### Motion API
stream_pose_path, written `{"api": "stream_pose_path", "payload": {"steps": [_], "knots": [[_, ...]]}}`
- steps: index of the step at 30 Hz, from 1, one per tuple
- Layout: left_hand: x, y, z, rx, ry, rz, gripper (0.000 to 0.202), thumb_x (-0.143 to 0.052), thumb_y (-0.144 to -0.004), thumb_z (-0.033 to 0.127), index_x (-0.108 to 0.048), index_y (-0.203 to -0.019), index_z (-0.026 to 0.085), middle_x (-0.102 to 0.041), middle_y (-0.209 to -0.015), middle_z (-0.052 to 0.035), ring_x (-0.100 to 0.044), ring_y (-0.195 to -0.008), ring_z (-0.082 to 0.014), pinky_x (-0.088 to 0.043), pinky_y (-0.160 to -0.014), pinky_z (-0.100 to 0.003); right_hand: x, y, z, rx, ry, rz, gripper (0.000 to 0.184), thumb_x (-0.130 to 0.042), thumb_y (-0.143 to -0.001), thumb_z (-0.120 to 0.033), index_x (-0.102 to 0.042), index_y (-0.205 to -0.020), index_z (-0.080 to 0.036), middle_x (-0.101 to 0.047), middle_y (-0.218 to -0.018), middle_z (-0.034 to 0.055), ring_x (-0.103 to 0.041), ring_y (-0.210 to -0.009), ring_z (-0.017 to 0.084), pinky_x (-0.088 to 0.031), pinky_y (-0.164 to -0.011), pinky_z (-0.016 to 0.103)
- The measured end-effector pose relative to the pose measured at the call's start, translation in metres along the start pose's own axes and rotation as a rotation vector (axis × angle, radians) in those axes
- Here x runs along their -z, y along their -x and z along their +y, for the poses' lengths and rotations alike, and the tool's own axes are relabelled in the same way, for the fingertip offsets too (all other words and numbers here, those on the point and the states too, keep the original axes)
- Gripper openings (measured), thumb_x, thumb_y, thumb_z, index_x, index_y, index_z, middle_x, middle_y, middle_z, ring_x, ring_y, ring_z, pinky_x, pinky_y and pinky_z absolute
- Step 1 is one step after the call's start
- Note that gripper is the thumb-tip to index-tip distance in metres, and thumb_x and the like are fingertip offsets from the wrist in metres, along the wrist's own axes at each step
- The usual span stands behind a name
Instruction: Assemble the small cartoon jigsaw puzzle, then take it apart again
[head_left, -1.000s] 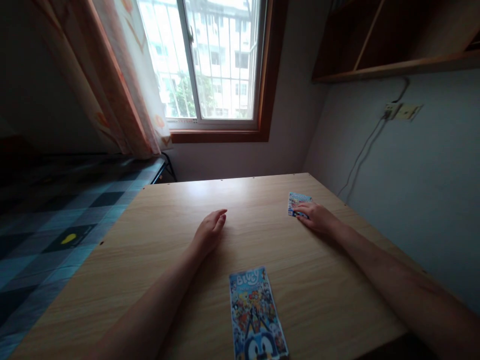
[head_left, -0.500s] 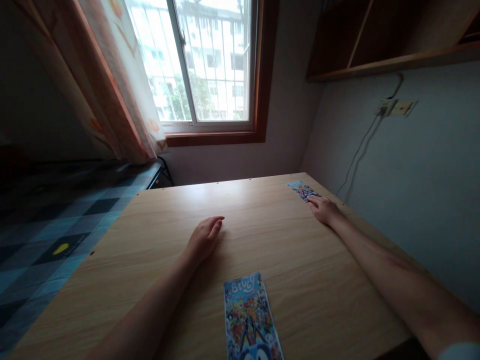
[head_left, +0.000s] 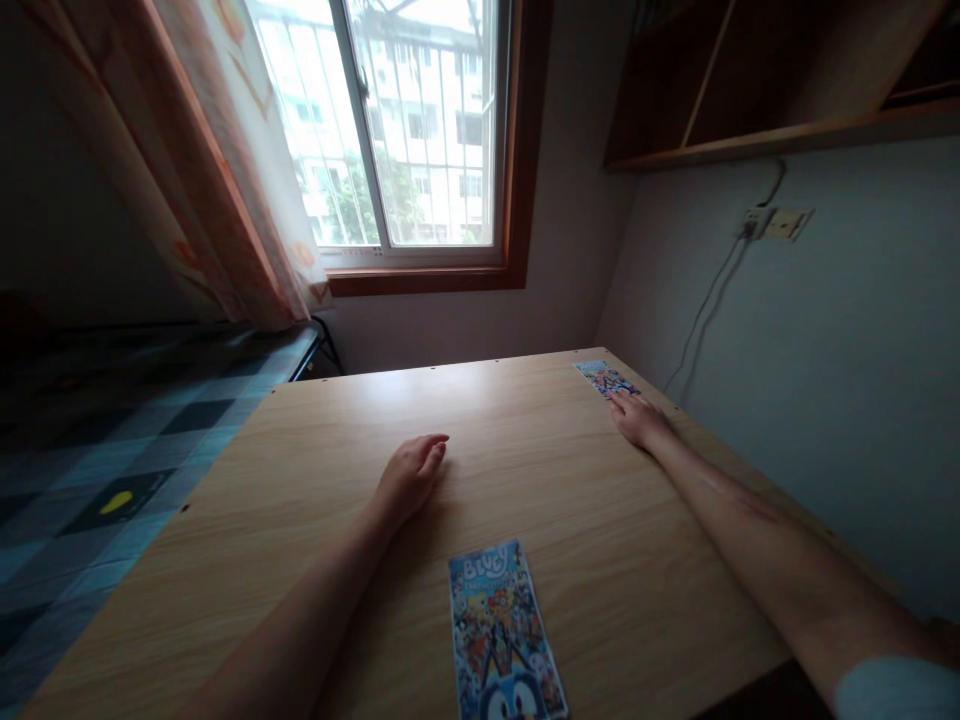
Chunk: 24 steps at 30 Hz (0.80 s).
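On the wooden table (head_left: 517, 450), my left hand (head_left: 412, 474) rests on its side, fingers stretched forward and the thumb a little apart, with nothing in it. My right hand (head_left: 637, 416) reaches to the far right corner. Its outstretched fingertips lie on the near end of a colourful printed card (head_left: 604, 377), covering that edge. A second tall card (head_left: 501, 632) lies flat near the table's front, between my forearms. It reads "BLUEY" above a crowd of cartoon figures and a large blue dog face, cut off by the lower picture edge.
A bed with a checked cover (head_left: 202, 440) stands left of the table. Behind are a window (head_left: 427, 150) and an orange-patterned curtain (head_left: 217, 170). A wooden shelf (head_left: 750, 140) hangs on the right wall above a socket (head_left: 780, 224) with a cable.
My right hand's fingers lie more outstretched on the far card. My left hand stays in place. The view has shifted slightly.
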<state>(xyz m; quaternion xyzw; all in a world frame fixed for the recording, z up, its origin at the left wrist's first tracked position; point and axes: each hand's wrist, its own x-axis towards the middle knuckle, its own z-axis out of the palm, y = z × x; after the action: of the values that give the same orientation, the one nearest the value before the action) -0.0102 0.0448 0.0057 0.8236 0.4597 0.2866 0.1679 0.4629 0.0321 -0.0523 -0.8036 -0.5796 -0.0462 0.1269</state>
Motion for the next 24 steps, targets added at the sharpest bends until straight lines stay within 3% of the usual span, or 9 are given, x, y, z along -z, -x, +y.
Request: {"api": "stream_pose_path", "payload": {"steps": [3, 6, 10, 16, 20, 24], "knots": [[-0.001, -0.001, -0.001, -0.018, -0.026, -0.008, 0.045, -0.036, -0.095, 0.042, -0.069, -0.113, 0.018, -0.072, -0.117, -0.0112, -0.063, -0.112, -0.0274, -0.048, -0.1, -0.045, 0.01, 0.014, -0.013, -0.022, 0.044, -0.04, 0.062, -0.034, -0.1, -0.045, -0.03, -0.157, -0.021, -0.03, -0.159, 0.0138, -0.031, -0.145, 0.033, -0.027, -0.116, 0.052], [-0.003, -0.002, -0.003, -0.036, -0.06, -0.012, 0.042, -0.041, -0.094, 0.042, -0.069, -0.113, 0.018, -0.072, -0.115, -0.0109, -0.064, -0.111, -0.0276, -0.048, -0.099, -0.044, 0.022, 0.039, -0.033, 0.039, 0.03, -0.089, 0.068, -0.035, -0.098, -0.054, -0.026, -0.158, -0.023, -0.024, -0.162, 0.013, -0.021, -0.149, 0.035, -0.024, -0.114, 0.063], [-0.005, -0.004, -0.004, -0.06, -0.107, -0.034, 0.038, -0.045, -0.093, 0.037, -0.068, -0.115, 0.017, -0.072, -0.115, -0.0114, -0.063, -0.11, -0.0276, -0.048, -0.099, -0.042, 0.037, 0.095, -0.064, 0.269, -0.051, -0.15, 0.067, -0.035, -0.098, -0.057, -0.027, -0.157, -0.026, -0.025, -0.162, 0.0102, -0.018, -0.151, 0.032, -0.019, -0.115, 0.065], [-0.009, -0.005, -0.006, -0.061, -0.142, -0.042, 0.038, -0.046, -0.092, 0.034, -0.067, -0.117, 0.016, -0.07, -0.118, -0.0118, -0.062, -0.113, -0.0275, -0.047, -0.1, -0.04, 0.059, 0.201, -0.114, 0.778, -0.217, -0.249, 0.074, -0.042, -0.093, -0.067, -0.026, -0.157, -0.032, -0.021, -0.163, 0.0086, -0.013, -0.151, 0.034, -0.012, -0.117, 0.066], [-0.008, -0.004, -0.006, -0.079, -0.136, -0.049, 0.038, -0.045, -0.093, 0.034, -0.067, -0.118, 0.015, -0.07, -0.119, -0.0125, -0.061, -0.114, -0.0279, -0.046, -0.101, -0.04, 0.074, 0.241, -0.136, 1.102, -0.253, -0.187, 0.064, -0.052, -0.092, -0.064, -0.041, -0.149, -0.038, -0.032, -0.16, 0.0045, -0.02, -0.15, 0.03, 0.002, -0.12, 0.06], [-0.008, -0.004, -0.006, -0.077, -0.141, -0.055, 0.039, -0.045, -0.093, 0.034, -0.067, -0.118, 0.014, -0.07, -0.119, -0.0128, -0.061, -0.114, -0.0284, -0.046, -0.102, -0.041, 0.086, 0.25, -0.144, 1.151, -0.302, -0.205, 0.047, -0.054, -0.094, -0.058, -0.057, -0.136, -0.037, -0.05, -0.148, 0.0002, -0.027, -0.148, 0.026, 0.005, -0.122, 0.053]]}}
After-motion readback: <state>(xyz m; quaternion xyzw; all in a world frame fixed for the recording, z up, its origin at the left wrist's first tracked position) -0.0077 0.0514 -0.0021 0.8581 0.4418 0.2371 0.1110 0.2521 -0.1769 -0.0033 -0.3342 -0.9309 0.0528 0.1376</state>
